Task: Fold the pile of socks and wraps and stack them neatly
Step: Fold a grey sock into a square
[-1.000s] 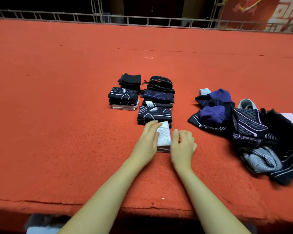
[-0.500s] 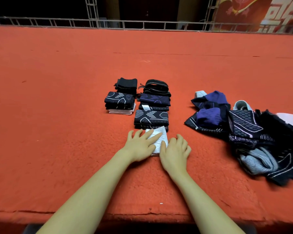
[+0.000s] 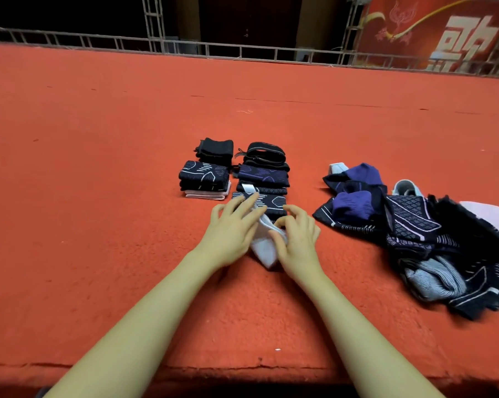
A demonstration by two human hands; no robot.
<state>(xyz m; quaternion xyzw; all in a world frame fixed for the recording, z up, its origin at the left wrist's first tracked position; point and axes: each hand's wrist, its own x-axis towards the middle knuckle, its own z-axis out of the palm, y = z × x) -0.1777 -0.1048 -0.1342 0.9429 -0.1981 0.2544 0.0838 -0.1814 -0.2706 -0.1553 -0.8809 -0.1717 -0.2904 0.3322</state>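
Your left hand (image 3: 231, 231) lies flat-fingered and your right hand (image 3: 297, 239) pinches the white folded sock (image 3: 264, 245) on the orange felt counter (image 3: 99, 196), folded dark stacks (image 3: 261, 179) just beyond, loose sock pile (image 3: 415, 225) to your right.

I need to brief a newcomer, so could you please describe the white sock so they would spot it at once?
On the red carpet, look just in front of the folded dark stacks. The white sock lies between the two hands there, the only pale piece among dark patterned ones.
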